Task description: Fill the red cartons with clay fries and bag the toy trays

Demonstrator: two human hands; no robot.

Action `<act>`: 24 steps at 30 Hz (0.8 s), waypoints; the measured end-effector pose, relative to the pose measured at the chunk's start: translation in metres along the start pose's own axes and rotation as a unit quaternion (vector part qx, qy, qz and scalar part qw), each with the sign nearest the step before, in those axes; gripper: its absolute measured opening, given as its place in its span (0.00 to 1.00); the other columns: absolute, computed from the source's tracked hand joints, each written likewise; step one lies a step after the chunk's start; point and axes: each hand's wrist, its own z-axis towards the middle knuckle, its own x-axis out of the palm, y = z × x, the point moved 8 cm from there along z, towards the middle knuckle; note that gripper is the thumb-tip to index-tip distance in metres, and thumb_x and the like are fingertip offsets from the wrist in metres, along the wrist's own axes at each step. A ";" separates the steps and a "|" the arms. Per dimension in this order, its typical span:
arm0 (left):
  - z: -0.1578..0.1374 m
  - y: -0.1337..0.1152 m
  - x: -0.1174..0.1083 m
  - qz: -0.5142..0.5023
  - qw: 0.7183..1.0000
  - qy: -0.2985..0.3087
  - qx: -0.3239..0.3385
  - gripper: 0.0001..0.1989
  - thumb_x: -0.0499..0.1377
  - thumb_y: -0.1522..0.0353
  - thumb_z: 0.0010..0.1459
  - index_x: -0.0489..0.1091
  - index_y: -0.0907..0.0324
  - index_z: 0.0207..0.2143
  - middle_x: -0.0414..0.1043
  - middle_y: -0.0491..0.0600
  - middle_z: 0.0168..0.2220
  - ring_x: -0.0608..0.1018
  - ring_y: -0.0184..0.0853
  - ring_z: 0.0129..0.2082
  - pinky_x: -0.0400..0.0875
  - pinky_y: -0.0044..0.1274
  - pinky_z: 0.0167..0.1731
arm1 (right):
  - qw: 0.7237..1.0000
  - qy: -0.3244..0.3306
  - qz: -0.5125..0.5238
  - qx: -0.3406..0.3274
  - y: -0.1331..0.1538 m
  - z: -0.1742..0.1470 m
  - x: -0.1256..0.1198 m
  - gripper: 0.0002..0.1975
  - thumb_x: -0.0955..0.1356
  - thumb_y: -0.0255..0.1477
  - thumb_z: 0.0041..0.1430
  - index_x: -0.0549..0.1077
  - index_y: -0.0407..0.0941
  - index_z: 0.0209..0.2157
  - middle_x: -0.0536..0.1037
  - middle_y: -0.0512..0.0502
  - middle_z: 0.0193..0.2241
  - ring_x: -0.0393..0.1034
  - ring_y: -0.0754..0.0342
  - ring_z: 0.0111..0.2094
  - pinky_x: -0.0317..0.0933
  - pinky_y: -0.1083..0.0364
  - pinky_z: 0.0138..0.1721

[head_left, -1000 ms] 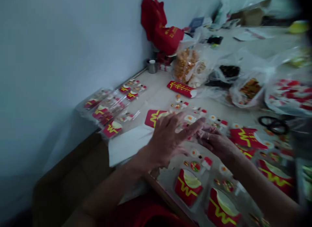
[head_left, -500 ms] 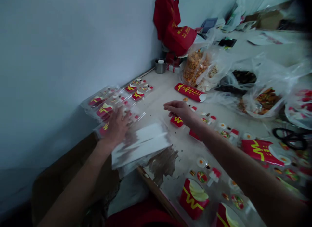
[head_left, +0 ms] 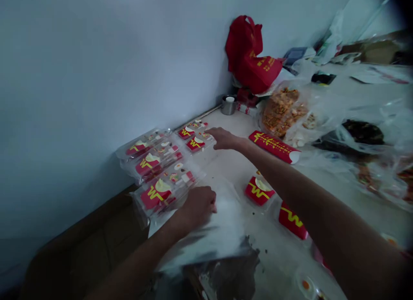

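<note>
My left hand is closed, its fingers curled at the top of a pile of clear plastic bags with white showing in them, at the table's near left corner. The bags are smeared by motion. Beside it lie overlapping clear packs of small food-shaped pieces, each with a red fries-box piece marked in yellow. My right hand is reached out to the far end of these packs, fingers bent downward and apart from the thumb. Its fingertips are at the edge of a small pack; whether they touch it I cannot tell.
A flat red fries carton lies right of my right hand. Clear bags of snack-like pieces, a metal cup and a red cloth bag stand behind. More red packs lie under my right arm. A cardboard box sits below the table edge.
My left hand has moved off the packs onto the plastic bags and its fingers have curled. My right hand has reached farther left to the far packs. The view has turned left.
</note>
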 end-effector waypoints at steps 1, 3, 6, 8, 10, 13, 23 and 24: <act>0.001 0.000 0.002 -0.007 1.000 -0.002 0.001 0.08 0.66 0.63 0.58 0.75 0.58 0.33 0.77 0.52 0.39 0.77 0.40 0.40 0.67 0.29 0.40 | 0.999 0.034 -0.005 -0.021 0.007 0.024 0.008 0.43 0.75 0.19 0.44 0.66 0.43 0.64 0.68 0.40 0.64 0.65 0.46 0.60 0.59 0.51 0.59; 0.004 -0.001 0.003 -0.002 1.000 -0.030 -0.005 0.19 0.71 0.57 0.51 0.74 0.58 0.41 0.75 0.54 0.45 0.75 0.44 0.47 0.67 0.31 0.45 | 0.995 0.086 0.002 -0.044 0.018 0.060 0.024 0.44 0.77 0.19 0.41 0.68 0.43 0.62 0.69 0.41 0.64 0.63 0.46 0.61 0.56 0.51 0.61; 0.007 0.003 0.013 0.014 0.999 -0.021 -0.025 0.31 0.75 0.55 0.42 0.70 0.57 0.45 0.73 0.56 0.48 0.74 0.46 0.48 0.68 0.31 0.45 | 0.993 0.111 0.007 -0.048 0.027 0.087 0.041 0.44 0.79 0.19 0.32 0.74 0.44 0.57 0.73 0.44 0.60 0.64 0.42 0.60 0.53 0.46 0.62; 0.008 0.006 0.023 -0.008 1.000 0.015 -0.022 0.24 0.74 0.57 0.45 0.71 0.56 0.41 0.75 0.51 0.42 0.76 0.42 0.43 0.67 0.29 0.40 | 0.991 0.124 -0.004 -0.040 0.024 0.091 0.047 0.43 0.81 0.20 0.28 0.77 0.46 0.53 0.72 0.44 0.61 0.64 0.37 0.60 0.54 0.42 0.62; 0.006 0.006 0.026 -0.029 0.999 0.026 -0.007 0.15 0.72 0.60 0.50 0.73 0.55 0.36 0.76 0.48 0.38 0.77 0.39 0.39 0.66 0.27 0.36 | 0.988 0.143 -0.040 -0.033 0.014 0.086 0.049 0.42 0.82 0.25 0.29 0.77 0.49 0.52 0.69 0.44 0.63 0.62 0.34 0.61 0.55 0.39 0.61; 0.002 0.001 0.017 0.007 1.000 0.004 0.014 0.08 0.69 0.65 0.54 0.75 0.57 0.32 0.77 0.51 0.39 0.77 0.40 0.41 0.65 0.29 0.38 | 0.981 0.166 -0.103 0.000 -0.011 0.070 0.048 0.45 0.83 0.34 0.31 0.74 0.51 0.57 0.68 0.40 0.63 0.60 0.30 0.63 0.55 0.36 0.60; -0.004 0.032 -0.020 -0.303 0.952 0.003 -0.041 0.16 0.65 0.57 0.52 0.80 0.57 0.39 0.78 0.45 0.29 0.76 0.35 0.30 0.66 0.25 0.32 | 0.993 0.038 -0.060 0.091 -0.039 0.006 -0.006 0.60 0.81 0.44 0.40 0.56 0.39 0.69 0.65 0.29 0.64 0.61 0.35 0.62 0.58 0.44 0.60; -0.006 0.031 -0.021 -0.334 0.942 0.025 -0.039 0.16 0.65 0.56 0.51 0.81 0.57 0.38 0.80 0.47 0.31 0.77 0.36 0.32 0.68 0.25 0.34 | 0.993 0.012 -0.069 0.093 -0.036 -0.004 -0.023 0.59 0.81 0.44 0.40 0.56 0.39 0.69 0.65 0.30 0.64 0.61 0.34 0.62 0.57 0.42 0.61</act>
